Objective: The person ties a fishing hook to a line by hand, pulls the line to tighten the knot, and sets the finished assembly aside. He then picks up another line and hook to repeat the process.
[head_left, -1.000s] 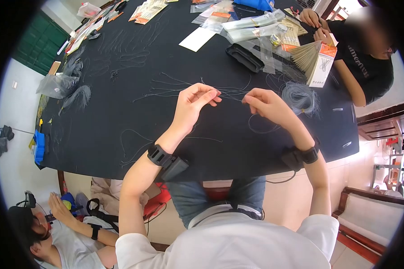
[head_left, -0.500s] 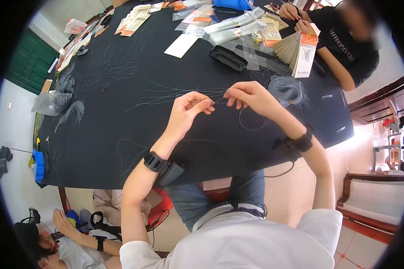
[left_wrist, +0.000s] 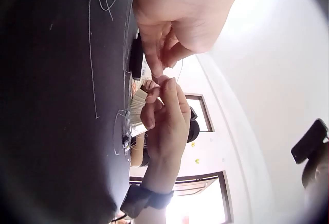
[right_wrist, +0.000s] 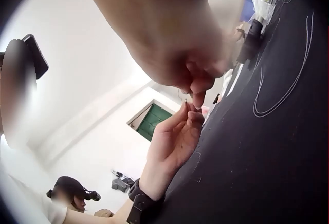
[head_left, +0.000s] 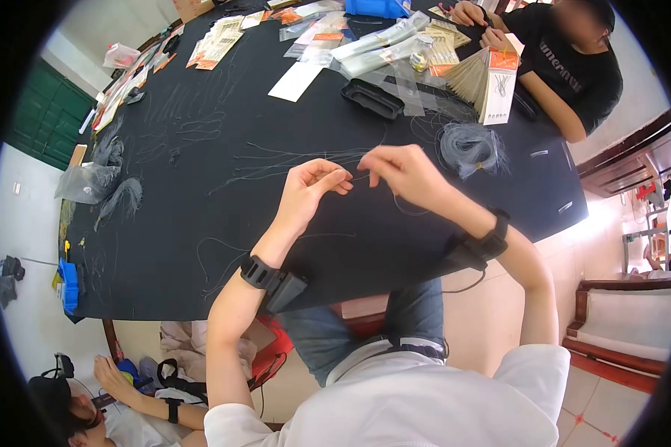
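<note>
Over the black table, my left hand (head_left: pixel 306 192) pinches a thin grey fishing line between thumb and fingers. A tiny dark tip (right_wrist: pixel 186 101) pokes up from that pinch in the right wrist view; it is too small to name. Facing it, my right hand (head_left: pixel 408 175) has its fingers bent and fingertips drawn together on the line, close to the left fingertips. Motion blurs it in the right wrist view. Behind both hands, several loose lines (head_left: pixel 265 158) with knotted or dark ends lie spread out. A loop of line (right_wrist: pixel 281 112) lies below the right hand.
A tied coil of line (head_left: pixel 471 149) lies right of my hands. Beyond are a black tray (head_left: pixel 373 98), a fanned stack of hook cards (head_left: pixel 498 93), clear plastic sleeves (head_left: pixel 384 54) and a white card (head_left: pixel 296 82). One person sits at far right, another at lower left.
My right hand has moved left, close to the left hand, and its wrist has turned. The left hand keeps its pinch. The head view has shifted slightly.
</note>
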### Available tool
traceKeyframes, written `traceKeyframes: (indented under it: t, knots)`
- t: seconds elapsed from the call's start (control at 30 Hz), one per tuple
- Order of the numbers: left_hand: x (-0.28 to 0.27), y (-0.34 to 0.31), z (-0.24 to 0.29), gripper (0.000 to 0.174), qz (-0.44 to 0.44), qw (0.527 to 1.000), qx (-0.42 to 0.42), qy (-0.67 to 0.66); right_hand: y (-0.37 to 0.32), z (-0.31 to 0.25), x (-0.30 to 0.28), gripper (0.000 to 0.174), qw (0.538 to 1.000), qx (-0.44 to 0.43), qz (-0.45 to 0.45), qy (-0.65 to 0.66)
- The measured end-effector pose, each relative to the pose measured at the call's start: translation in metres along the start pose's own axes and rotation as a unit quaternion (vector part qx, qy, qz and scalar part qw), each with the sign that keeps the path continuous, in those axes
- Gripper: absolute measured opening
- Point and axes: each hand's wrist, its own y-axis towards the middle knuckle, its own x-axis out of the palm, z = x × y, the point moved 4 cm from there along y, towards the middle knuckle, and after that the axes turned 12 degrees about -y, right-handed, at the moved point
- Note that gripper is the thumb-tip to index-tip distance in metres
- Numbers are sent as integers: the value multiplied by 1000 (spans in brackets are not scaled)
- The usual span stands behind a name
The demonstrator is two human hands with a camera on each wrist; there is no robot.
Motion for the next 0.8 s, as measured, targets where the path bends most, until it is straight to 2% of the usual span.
traceKeyframes:
  t: [0.1, 0.27, 0.33, 0.4, 0.43, 0.47, 0.53, 0.57, 0.67, 0.7, 0.8]
  knots:
    - [1, 1, -1, 11, -9, 1000, -5, 8, 3, 15, -22, 24, 992, 55, 34, 110]
    - [-4, 2, 4, 11, -2, 1000, 9, 5, 10, 56, -77, 31, 978, 135, 83, 139]
    - [-5, 2, 6, 11, 1, 1000, 12, -1, 14, 74, -109, 32, 985, 120, 112, 53]
    - [-4, 1, 8, 11, 2, 1000, 16, -13, 19, 83, -145, 32, 977, 65, 171, -109]
    - [-3, 1, 10, 11, 2, 1000, 19, -22, 15, 82, -163, 31, 946, 25, 204, -250]
    - [-2, 1, 11, 11, 1, 999, 22, -30, 13, 68, -176, 31, 893, -15, 232, -384]
    - [-2, 1, 12, 11, -4, 998, 34, -43, 12, 54, -186, 28, 848, -47, 223, -478]
    - [-2, 1, 13, 11, -6, 998, 39, -49, 11, 51, -187, 28, 823, -62, 216, -522]
    - [-3, 1, 15, 11, -17, 997, 53, -54, 15, 75, -180, 36, 816, -117, 92, -559]
    - [-3, 2, 17, 11, -22, 997, 60, -50, 10, 76, -175, 48, 829, -105, 67, -545]
    - [0, -2, 22, 11, -36, 996, 76, -33, -4, 66, -158, 55, 804, -54, 136, -576]
